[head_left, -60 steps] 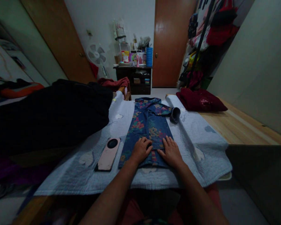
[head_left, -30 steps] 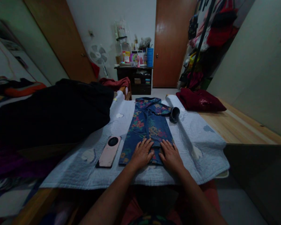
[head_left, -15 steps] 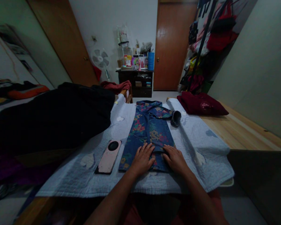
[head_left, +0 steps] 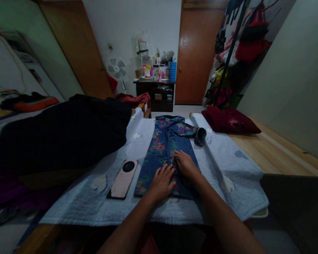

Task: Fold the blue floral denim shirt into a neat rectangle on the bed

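Observation:
A blue floral garment (head_left: 159, 148) lies flat on a pale quilted cloth (head_left: 95, 206), its one visible sleeve stretched to the right and ending in a dark rolled cuff (head_left: 200, 137). My left hand (head_left: 163, 181) rests on the lower part of the garment with its fingers spread. Just above and to the right, my right hand (head_left: 186, 164) touches the middle of the garment, fingers extended over the fabric. Neither hand holds anything. To the left of the garment lies a pink phone (head_left: 123, 179), its round camera disc facing up.
A large black cloth heap (head_left: 60, 137) covers the left side. A dark red folded item (head_left: 230, 120) sits on the wooden surface (head_left: 250, 153) at the right. Further back stand a fan (head_left: 116, 68), a dark cabinet (head_left: 161, 102) and a door (head_left: 197, 53).
My right hand has moved up and to the left across the garment. My left hand has stayed nearly in place. The view has shifted slightly.

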Tool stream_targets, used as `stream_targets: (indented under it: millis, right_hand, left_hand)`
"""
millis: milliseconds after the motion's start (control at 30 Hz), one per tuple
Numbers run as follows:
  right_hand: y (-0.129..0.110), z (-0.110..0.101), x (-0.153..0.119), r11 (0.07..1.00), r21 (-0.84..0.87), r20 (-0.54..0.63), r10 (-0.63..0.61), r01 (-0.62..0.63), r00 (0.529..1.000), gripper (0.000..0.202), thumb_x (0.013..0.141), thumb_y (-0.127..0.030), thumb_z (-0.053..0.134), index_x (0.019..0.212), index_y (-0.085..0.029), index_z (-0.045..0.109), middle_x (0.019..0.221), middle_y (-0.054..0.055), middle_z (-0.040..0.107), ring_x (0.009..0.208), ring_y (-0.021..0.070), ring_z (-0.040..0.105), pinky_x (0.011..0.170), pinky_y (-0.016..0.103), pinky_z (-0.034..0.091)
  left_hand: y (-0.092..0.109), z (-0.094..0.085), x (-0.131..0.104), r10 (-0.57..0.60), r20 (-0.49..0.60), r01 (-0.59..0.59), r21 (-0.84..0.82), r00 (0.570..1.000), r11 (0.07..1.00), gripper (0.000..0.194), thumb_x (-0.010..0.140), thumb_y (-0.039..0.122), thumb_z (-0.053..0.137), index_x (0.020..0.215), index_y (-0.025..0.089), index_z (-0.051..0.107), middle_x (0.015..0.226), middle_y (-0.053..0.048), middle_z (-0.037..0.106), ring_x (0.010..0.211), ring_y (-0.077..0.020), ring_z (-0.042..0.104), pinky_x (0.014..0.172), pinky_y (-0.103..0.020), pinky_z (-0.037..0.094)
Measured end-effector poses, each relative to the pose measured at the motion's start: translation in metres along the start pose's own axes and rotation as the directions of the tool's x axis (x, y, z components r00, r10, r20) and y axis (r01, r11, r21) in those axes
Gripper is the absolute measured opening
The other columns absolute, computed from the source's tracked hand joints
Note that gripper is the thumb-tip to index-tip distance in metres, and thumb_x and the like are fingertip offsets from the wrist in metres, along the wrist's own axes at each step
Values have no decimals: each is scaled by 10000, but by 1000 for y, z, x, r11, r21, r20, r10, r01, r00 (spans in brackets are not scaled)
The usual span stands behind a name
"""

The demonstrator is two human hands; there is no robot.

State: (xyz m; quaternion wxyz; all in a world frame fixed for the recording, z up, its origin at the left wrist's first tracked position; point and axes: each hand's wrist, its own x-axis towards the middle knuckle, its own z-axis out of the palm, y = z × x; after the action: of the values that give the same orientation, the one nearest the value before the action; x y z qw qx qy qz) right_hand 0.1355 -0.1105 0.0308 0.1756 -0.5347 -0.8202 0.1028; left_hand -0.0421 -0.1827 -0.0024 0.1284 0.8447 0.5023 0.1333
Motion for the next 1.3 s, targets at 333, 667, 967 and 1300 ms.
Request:
stream_targets:
  millis: [333,667,967,1300]
  right_hand:
    - [11,24,30,999,-33,183,20,-14,983,511,971,-308,350,1462,-174,391,1570,104,287,1442,260,259,1151,469,226]
    - [22,29,76,994,-95,223,68,-47,973,541,972,-345,350,1493,-199,329,1600,89,202,1464,242,190,1152,475,191]
    - [28,36,84,988,-137,110,93,-78,990,587,985,-403,348,1494,-113,312,1588,148,221,1454,254,220,1154,414,196]
    - [21,32,43,992,-120,124,45,-30,991,576,985,-418,351,1488,-139,335,1565,127,292,1447,257,243,1155,430,208]
  left_hand:
    - [3,-4,0,-15,26,15,-1,1000,1000,536,960,388,422,1477,273,346,1577,-9,304,1475,-245,181,1190,-512,187]
    - [6,-10,0,-26,59,28,-18,998,999,555,943,379,458,1477,283,345,1582,-14,290,1472,-260,192,1190,-521,184]
    - [7,-12,1,-35,78,38,-40,996,998,585,923,374,483,1481,280,336,1592,-5,265,1477,-256,175,1192,-525,175]
    - [6,-10,0,-27,56,28,-27,998,999,550,943,390,459,1472,279,355,1580,-15,297,1472,-258,190,1191,-524,178]
